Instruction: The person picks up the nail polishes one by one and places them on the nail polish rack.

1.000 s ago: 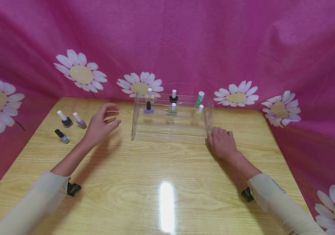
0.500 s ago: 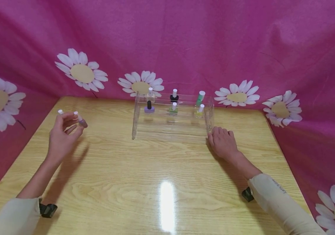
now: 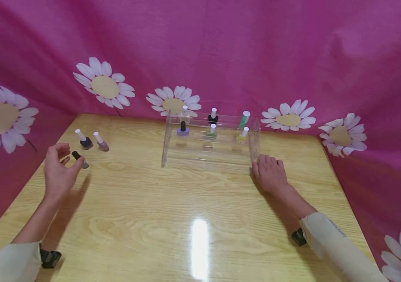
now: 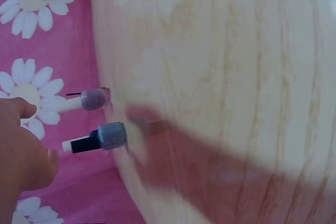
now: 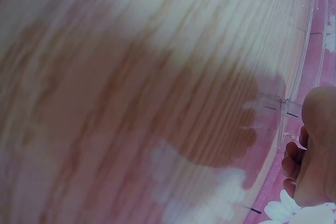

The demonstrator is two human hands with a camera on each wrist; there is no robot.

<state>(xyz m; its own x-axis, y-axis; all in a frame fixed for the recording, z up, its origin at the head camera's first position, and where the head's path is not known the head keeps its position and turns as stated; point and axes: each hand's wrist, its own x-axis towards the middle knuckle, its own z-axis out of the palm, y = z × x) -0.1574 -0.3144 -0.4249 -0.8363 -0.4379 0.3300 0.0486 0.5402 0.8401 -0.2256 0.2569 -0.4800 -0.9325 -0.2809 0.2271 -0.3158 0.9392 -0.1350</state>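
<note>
My left hand (image 3: 59,172) hovers at the table's left side, thumb and fingers spread apart around a grey-blue nail polish bottle (image 3: 85,165) with a black cap. The left wrist view shows that bottle (image 4: 112,135) standing just beyond the fingers. Behind it are a dark navy bottle (image 3: 86,143) and a lilac bottle (image 3: 103,146), both white-capped. My right hand (image 3: 271,174) grips the front right corner of a clear stepped display rack (image 3: 207,154), its fingers curled in the right wrist view.
On the rack's upper steps stand several polish bottles, among them a purple one (image 3: 182,132), a green one (image 3: 212,136) and a yellow one (image 3: 242,138). A pink daisy-patterned cloth (image 3: 235,58) hangs behind the wooden table (image 3: 144,219) and along its sides.
My left hand has swung left from beside the rack, past the lilac bottle, to the black-capped bottle. The right hand has stayed at the rack's corner.
</note>
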